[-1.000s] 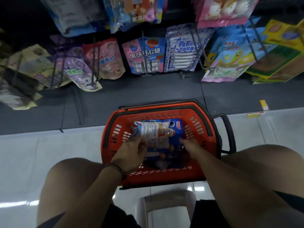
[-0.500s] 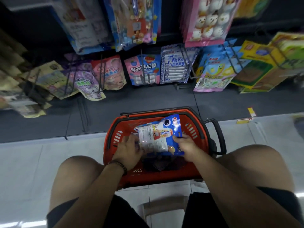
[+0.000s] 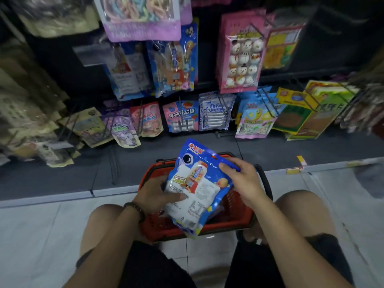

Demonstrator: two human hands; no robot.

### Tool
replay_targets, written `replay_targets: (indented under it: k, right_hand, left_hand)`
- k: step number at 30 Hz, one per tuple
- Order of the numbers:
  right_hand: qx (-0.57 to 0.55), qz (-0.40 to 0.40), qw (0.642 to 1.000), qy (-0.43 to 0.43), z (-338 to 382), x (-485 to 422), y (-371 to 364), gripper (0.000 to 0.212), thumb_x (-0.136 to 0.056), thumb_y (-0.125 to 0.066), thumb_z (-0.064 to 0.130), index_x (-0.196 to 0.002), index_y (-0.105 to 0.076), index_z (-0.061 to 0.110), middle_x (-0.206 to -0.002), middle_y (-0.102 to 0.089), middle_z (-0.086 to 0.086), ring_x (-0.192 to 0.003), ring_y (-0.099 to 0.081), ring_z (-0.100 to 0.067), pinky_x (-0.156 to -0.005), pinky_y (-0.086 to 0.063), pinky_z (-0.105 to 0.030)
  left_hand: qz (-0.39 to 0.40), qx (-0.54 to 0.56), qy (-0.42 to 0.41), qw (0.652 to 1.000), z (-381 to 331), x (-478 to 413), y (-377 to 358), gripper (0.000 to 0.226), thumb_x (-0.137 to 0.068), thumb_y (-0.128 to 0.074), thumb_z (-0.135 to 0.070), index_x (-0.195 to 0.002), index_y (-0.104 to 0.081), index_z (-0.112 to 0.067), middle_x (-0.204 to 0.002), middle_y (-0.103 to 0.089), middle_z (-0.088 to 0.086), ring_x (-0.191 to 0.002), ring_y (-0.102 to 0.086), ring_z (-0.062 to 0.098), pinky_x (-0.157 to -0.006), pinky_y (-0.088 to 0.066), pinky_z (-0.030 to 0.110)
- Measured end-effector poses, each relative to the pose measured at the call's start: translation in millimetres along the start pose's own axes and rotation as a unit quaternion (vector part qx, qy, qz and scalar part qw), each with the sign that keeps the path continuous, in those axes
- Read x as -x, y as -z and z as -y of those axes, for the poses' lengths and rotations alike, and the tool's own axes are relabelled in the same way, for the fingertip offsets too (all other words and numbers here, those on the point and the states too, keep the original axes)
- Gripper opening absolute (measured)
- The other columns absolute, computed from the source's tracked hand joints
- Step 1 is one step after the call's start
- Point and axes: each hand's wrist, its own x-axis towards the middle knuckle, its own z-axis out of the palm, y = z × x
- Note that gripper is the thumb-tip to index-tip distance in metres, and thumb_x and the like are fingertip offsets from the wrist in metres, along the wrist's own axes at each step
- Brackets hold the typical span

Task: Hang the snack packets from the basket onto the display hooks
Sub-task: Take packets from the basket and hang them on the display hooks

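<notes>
A blue snack packet [image 3: 195, 183] with a white panel and an astronaut print is held above the red basket [image 3: 228, 223], which stands on the floor between my knees. My left hand [image 3: 153, 194] grips the packet's left edge, thumb lying across its front. My right hand [image 3: 239, 179] holds its upper right corner, fingers over the top edge. Most of the basket's inside is hidden behind the packet. Display hooks [image 3: 220, 104] with hanging packets fill the rack ahead.
Matching blue packets [image 3: 172, 65] hang at upper centre, next to a pink snowman packet [image 3: 241, 55]. A lower row holds pink, white and yellow packets [image 3: 180, 116]. The dark shelf base [image 3: 72, 175] runs in front of the basket; the basket's black handle [image 3: 268, 183] lies at right.
Both hands lifted the blue packet up out of the basket and turned it upright. My head tilted up, bringing the higher rows of hooks into view.
</notes>
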Motion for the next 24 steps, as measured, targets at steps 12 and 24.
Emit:
replay_targets:
  k: [12, 24]
  right_hand:
    - [-0.082, 0.027, 0.996, 0.014, 6, 60, -29, 0.029, -0.097, -0.075, 0.006, -0.124, -0.075, 0.016, -0.113, -0.083, -0.004, -0.104, -0.080, -0.027, -0.078, -0.064, -0.032]
    - [0.095, 0.090, 0.979, 0.159, 11, 84, -57, 0.039, -0.098, -0.072, 0.001, -0.116, -0.080, 0.035, -0.126, -0.074, 0.026, -0.121, -0.068, 0.003, -0.102, -0.058, -0.025]
  left_hand:
    - [-0.220, 0.094, -0.075, 0.968, -26, 21, -50, 0.046, -0.082, -0.093, -0.033, -0.117, -0.066, -0.018, -0.114, -0.076, -0.005, -0.105, -0.073, 0.010, -0.089, -0.059, 0.030]
    - [-0.227, 0.388, -0.064, 0.891, -42, 24, -52, 0.021, -0.104, -0.070, -0.019, -0.121, -0.073, -0.008, -0.114, -0.082, 0.014, -0.108, -0.078, 0.036, -0.098, -0.061, 0.060]
